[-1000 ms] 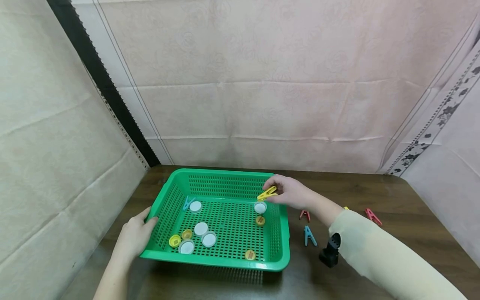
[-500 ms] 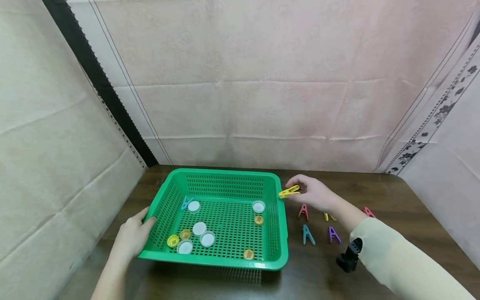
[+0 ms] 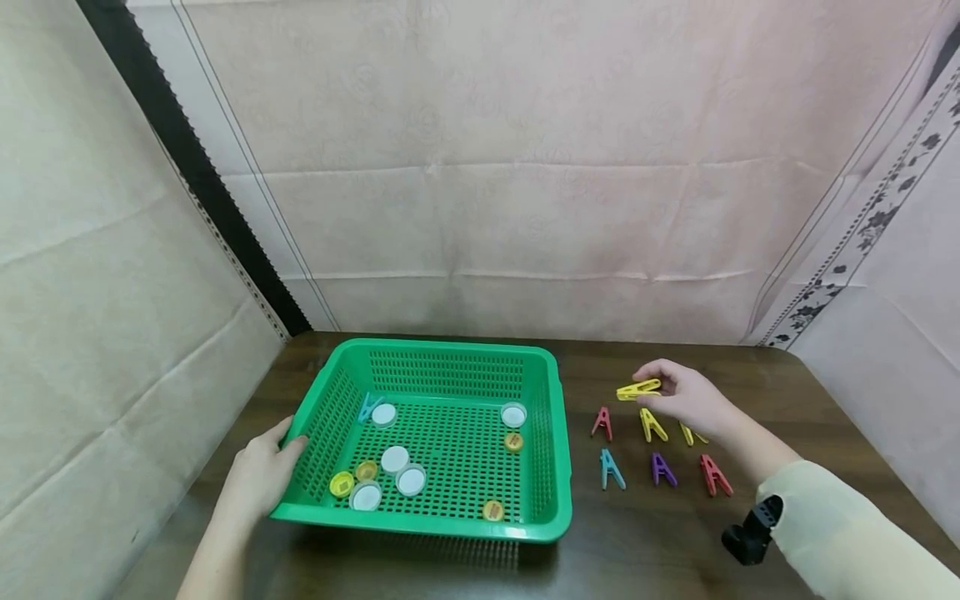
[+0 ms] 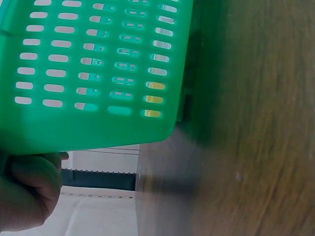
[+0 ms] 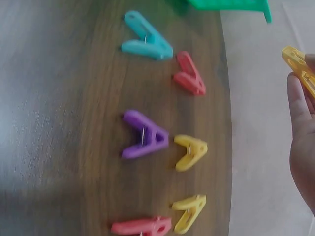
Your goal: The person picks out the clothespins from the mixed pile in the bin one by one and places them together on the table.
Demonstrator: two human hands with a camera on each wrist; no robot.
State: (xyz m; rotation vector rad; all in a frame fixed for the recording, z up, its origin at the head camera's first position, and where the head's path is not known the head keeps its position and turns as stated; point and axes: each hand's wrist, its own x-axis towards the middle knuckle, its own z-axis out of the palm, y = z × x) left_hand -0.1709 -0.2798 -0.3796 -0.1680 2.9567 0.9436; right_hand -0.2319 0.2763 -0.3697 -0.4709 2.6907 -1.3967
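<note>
My right hand (image 3: 690, 400) pinches a yellow clothespin (image 3: 636, 390) above the table, to the right of the green basket (image 3: 558, 454). In the right wrist view, that hand (image 5: 305, 142) holds the clothespin (image 5: 297, 60) at the right edge. My left hand (image 3: 258, 471) grips the basket's left rim, with the thumb over the edge. The left wrist view shows the hand (image 4: 29, 189) beside the basket's slotted wall (image 4: 98, 125); most of its fingers are hidden. Inside the basket lie a blue clothespin (image 3: 367, 407), several white round caps (image 3: 395, 458) and several yellow ones (image 3: 341, 483).
Below the right hand, several clothespins lie on the wooden table (image 3: 622, 542) in two rough rows: red (image 3: 602, 423), yellow (image 3: 652, 425), another yellow (image 3: 692, 433), blue (image 3: 611, 469), purple (image 3: 663, 469) and red (image 3: 715, 475). Pale cloth (image 3: 480, 208) hangs behind the table.
My right hand has carried the yellow clothespin from above the basket's right side to over the table at the right. The left hand has stayed on the rim.
</note>
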